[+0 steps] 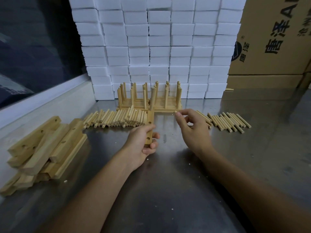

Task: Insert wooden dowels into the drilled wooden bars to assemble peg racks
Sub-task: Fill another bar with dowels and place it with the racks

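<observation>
Head view: left hand (143,142) grips a drilled bar (149,130) w/ 1 dowel (152,100) standing in its far hole; 2 holes visible, unfilled. Right hand (191,126) pinches another dowel (176,112) just beside the bar. Finished racks (149,101) stacked at back of table (168,174). Lots left, judging by the bar pile (43,148) & loose dowels (117,119).

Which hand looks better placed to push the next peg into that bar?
The right hand: it already pinches a dowel, while the left hand grips the bar, whose near holes are empty.
</observation>
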